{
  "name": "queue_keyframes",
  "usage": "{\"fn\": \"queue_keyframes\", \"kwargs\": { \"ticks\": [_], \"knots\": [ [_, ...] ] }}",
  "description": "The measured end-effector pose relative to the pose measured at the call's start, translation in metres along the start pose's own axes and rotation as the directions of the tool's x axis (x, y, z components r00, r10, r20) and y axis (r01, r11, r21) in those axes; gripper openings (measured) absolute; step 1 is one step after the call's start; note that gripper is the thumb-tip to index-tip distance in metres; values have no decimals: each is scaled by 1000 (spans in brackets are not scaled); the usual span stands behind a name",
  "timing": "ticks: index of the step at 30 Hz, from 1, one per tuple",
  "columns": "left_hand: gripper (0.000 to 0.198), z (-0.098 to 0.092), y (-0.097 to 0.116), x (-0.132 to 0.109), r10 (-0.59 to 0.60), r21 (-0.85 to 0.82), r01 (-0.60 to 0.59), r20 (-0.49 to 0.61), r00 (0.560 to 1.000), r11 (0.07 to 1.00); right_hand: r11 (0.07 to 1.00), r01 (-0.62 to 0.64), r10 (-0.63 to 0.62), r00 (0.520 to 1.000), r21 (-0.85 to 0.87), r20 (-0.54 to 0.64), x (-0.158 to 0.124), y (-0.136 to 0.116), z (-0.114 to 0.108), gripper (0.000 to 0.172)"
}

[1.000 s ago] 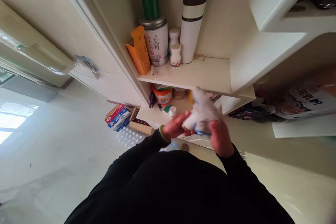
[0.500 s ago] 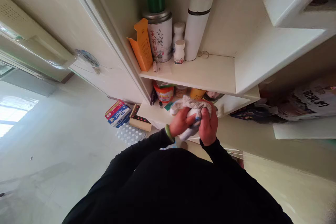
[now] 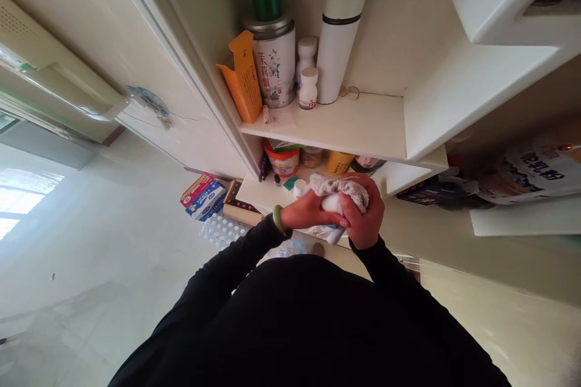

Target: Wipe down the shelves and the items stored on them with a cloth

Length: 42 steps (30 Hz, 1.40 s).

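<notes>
A greyish, fluffy cloth (image 3: 356, 191) is bunched around a white object (image 3: 333, 203) in front of the lower shelf. My left hand (image 3: 305, 210), with a green bangle at the wrist, grips the white object from the left, its thumb pointing right. On the right, my right hand (image 3: 367, 217) is closed round the cloth, its fingers against the white object. What the white object is cannot be made out. Just behind my left hand a small white bottle (image 3: 299, 188) stands on the lower shelf.
The upper shelf (image 3: 372, 127) carries an orange box (image 3: 247, 81), a tin (image 3: 275, 66), small white bottles and a tall white flask (image 3: 340, 42). An orange-red tub (image 3: 284, 163) stands on the lower shelf. Boxes (image 3: 203, 196) lie on the floor at left.
The cloth has shifted slightly right and been turned, showing more of the white object. My left hand has moved a little left, and my right hand slightly right.
</notes>
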<state>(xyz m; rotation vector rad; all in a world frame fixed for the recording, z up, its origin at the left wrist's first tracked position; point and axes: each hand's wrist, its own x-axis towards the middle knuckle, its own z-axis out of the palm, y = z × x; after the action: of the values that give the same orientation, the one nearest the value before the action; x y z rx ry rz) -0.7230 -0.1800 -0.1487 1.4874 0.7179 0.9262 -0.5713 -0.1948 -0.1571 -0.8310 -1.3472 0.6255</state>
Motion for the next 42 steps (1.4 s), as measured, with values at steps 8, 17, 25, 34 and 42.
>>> {"fn": "queue_keyframes", "kwargs": {
  "ticks": [8, 17, 25, 34, 42],
  "knots": [
    [78, 7, 0, -15, -253, -571, 307, 175, 952, 762, 999, -39, 39, 996, -4, -83, 15, -11, -9, 15],
    [67, 26, -12, -19, 183, 179, -120, -394, 901, 976, 998, -46, 39, 988, -42, -148, 8, -8, 3, 20],
    [66, 21, -8, -21, -132, -400, 76, -114, 985, 913, 997, -58, 50, 984, -45, -171, 7, -14, -1, 21],
    [65, 28, -3, -24, 154, -12, -174, -404, 902, 985, 995, -94, 99, 980, 37, -174, 4, -10, 5, 23],
    [74, 18, 3, -25, -125, -323, 34, -265, 956, 946, 1000, 16, -17, 993, -7, -114, 3, -9, 8, 19]
  ]
}}
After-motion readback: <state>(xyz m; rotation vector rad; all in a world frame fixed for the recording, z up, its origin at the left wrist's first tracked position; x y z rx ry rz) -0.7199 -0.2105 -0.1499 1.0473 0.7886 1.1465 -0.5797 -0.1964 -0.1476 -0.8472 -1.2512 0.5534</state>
